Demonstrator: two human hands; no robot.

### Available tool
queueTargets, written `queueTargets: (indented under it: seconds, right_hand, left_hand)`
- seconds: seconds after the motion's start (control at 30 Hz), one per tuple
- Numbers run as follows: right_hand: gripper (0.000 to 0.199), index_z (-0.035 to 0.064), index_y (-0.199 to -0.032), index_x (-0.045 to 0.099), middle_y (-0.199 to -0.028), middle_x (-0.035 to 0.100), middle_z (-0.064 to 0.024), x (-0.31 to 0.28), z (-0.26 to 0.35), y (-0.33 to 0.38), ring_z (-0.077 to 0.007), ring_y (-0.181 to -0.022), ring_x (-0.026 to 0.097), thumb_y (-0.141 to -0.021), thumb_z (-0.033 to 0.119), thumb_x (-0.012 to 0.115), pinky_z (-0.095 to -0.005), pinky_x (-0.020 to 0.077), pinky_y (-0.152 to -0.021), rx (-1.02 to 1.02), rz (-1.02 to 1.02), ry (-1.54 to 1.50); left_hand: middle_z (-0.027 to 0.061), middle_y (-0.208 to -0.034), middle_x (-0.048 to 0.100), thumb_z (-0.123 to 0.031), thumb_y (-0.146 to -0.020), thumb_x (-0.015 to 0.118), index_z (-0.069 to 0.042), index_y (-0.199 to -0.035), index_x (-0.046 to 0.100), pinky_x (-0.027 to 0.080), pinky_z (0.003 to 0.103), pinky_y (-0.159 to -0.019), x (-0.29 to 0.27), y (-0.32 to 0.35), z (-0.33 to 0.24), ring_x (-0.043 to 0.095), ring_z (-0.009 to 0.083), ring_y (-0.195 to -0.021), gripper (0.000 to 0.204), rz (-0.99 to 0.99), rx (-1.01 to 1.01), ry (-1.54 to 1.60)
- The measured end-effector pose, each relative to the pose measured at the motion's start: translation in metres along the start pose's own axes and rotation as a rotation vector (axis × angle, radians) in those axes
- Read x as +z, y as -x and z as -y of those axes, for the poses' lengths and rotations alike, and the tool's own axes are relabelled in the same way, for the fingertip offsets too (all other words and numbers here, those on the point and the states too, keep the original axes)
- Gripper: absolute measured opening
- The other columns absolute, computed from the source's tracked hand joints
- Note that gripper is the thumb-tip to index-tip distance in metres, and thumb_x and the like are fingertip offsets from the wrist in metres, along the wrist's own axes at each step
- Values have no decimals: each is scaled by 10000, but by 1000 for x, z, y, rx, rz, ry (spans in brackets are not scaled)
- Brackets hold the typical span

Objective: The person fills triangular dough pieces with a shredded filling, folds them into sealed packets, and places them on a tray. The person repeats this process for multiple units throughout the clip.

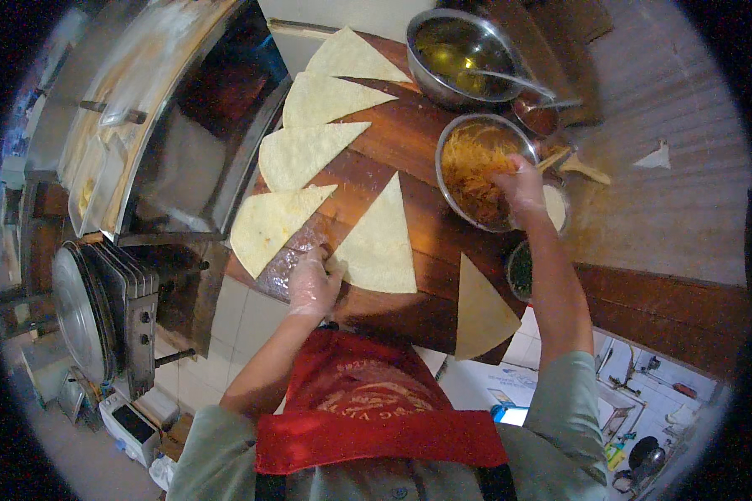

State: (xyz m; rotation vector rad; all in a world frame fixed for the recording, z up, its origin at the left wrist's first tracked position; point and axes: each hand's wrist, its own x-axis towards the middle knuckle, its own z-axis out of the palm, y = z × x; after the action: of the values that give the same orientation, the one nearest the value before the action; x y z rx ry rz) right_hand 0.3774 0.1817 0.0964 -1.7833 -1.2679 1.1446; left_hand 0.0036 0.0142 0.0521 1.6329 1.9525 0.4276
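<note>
Both my hands wear thin clear plastic gloves. My right hand (522, 188) reaches into a metal bowl (444, 188) at the right, its fingers closed in the orange shreds, which look like shredded carrot (476, 163). At the board's near edge my left hand (313, 284) is curled at the lower left corner of a pale flatbread wedge (380, 246); its fingertips are partly hidden. Left of that hand, another flatbread wedge (276, 221) lies over a wet, shiny patch of the wooden board (434, 288). A browner wedge (480, 313) rests at the board's near right.
More pale wedges (317, 154) line the board's far left. Behind the carrot stands a larger metal bowl (418, 71) of yellow liquid with a ladle (514, 79). Small bowls, one with chopped greens (520, 271), sit by my right arm. Metal equipment (175, 167) borders the left.
</note>
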Motion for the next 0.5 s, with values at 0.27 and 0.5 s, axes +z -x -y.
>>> queueTargets:
  seconds: [0.27,0.5]
  right_hand:
    - [285,26,-1104,635,-1001,688,-66,-3,0,5,-165,-862,654,-828,-14,690,-310,552,-747,-26,-69,-216]
    - [321,8,-1160,589,-1003,674,-85,1,35,32,-151,-802,650,-852,29,679,-286,538,-644,47,-55,-173]
  left_hand:
    - [272,-876,668,-184,-787,729,31,-918,652,524,474,-774,9,-1,-2,657,426,-857,264,164,-136,35]
    - [278,-871,669,-239,-803,732,37,-878,646,524,462,-750,-2,2,-13,669,413,-820,298,212,-108,55]
